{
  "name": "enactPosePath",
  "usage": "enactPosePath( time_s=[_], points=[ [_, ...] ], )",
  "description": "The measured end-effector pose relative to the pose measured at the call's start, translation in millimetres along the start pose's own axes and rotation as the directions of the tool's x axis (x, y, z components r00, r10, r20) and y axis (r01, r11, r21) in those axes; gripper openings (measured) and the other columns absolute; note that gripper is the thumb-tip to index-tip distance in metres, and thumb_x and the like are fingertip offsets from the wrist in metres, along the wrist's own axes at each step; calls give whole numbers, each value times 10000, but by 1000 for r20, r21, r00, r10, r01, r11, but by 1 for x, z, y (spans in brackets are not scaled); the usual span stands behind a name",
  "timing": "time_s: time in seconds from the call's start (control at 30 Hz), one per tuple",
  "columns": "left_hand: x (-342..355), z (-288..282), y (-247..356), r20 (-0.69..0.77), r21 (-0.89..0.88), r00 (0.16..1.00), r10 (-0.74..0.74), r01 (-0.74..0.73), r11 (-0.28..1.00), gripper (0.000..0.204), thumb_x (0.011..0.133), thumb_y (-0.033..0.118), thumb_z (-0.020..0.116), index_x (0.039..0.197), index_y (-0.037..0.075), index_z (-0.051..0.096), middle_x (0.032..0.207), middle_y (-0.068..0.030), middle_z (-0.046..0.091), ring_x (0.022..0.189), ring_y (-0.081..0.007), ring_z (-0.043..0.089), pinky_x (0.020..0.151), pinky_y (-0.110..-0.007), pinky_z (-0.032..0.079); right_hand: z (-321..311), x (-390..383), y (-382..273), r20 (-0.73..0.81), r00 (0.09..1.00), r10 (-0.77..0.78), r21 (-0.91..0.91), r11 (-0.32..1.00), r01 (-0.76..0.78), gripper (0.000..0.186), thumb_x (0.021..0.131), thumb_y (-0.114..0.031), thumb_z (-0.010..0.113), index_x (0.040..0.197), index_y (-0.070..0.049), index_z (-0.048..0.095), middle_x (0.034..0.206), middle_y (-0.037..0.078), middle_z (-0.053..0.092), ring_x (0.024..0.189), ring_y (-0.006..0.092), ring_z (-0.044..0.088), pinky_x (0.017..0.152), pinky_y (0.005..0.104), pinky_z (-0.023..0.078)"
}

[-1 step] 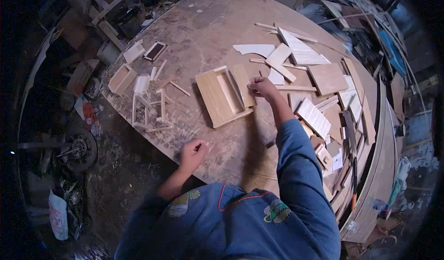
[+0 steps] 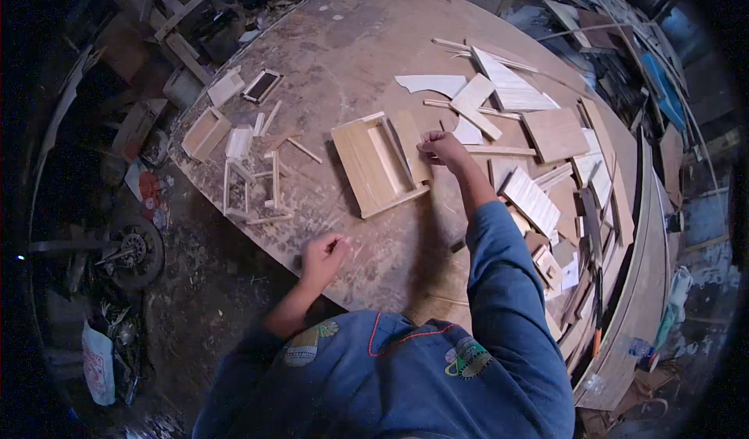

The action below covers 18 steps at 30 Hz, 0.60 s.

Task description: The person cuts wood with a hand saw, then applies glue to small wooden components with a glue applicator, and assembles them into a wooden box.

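Observation:
A small open wooden box [image 2: 357, 166] lies on the worktable in front of me, with a flat panel on its left and a hollow inside. Along its right side is a narrow wooden board [image 2: 409, 146]. My right hand [image 2: 443, 149] is closed, its curled fingertips at the right edge of that board; whatever they pinch is hidden. Lower left, near the table's front edge, my left hand [image 2: 324, 259] hovers apart from the box. Its thumb and forefinger are pinched together, and anything between them is too small to make out.
Small wooden frames [image 2: 253, 181] and an open tray-like box [image 2: 206, 135] sit at the table's left. Offcuts, including a square board [image 2: 552, 135] and a striped panel [image 2: 532, 199], crowd the right. A handsaw [image 2: 594, 244] lies along the right edge. A wheel [image 2: 133, 252] stands below left.

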State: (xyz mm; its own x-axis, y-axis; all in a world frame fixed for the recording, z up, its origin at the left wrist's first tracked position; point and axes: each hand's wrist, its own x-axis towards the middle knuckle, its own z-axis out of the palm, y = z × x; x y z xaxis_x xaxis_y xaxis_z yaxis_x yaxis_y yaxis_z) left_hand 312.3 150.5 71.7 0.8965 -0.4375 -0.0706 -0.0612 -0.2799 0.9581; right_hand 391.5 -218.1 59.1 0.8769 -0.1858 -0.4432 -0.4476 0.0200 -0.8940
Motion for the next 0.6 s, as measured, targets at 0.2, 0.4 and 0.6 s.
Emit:
enactPosePath(
  time_s=[0.2, 0.4, 0.6],
  points=[
    [100, -11, 28, -39, 393, 905, 423, -376, 839, 203, 819, 156, 663, 979, 32, 671, 871, -140, 661, 805, -290, 633, 721, -375, 493, 13, 20, -3, 28, 995, 100, -102, 990, -96, 65, 817, -118, 688, 806, -148, 631, 713, -52, 610, 630, 69, 561, 584, 242, 453],
    [199, 16, 38, 4, 530, 875, 485, -413, 741, 274, 790, 170, 659, 1042, 64, 661, 1090, -132, 627, 1067, -327, 551, 910, -423, 434, 15, 32, 3, -3, 997, 75, -94, 993, -75, 51, 816, -106, 683, 854, -122, 653, 744, -40, 636, 630, 70, 568, 572, 240, 459],
    [252, 39, 25, 62, 692, 910, 410, -336, 639, 343, 780, 229, 690, 1089, 85, 662, 1201, -84, 601, 1222, -283, 456, 1025, -500, 315, 17, 30, 9, -49, 995, 88, -116, 989, -93, 69, 804, -98, 690, 862, -95, 654, 743, -30, 632, 606, 71, 567, 559, 221, 457]
  ],
)
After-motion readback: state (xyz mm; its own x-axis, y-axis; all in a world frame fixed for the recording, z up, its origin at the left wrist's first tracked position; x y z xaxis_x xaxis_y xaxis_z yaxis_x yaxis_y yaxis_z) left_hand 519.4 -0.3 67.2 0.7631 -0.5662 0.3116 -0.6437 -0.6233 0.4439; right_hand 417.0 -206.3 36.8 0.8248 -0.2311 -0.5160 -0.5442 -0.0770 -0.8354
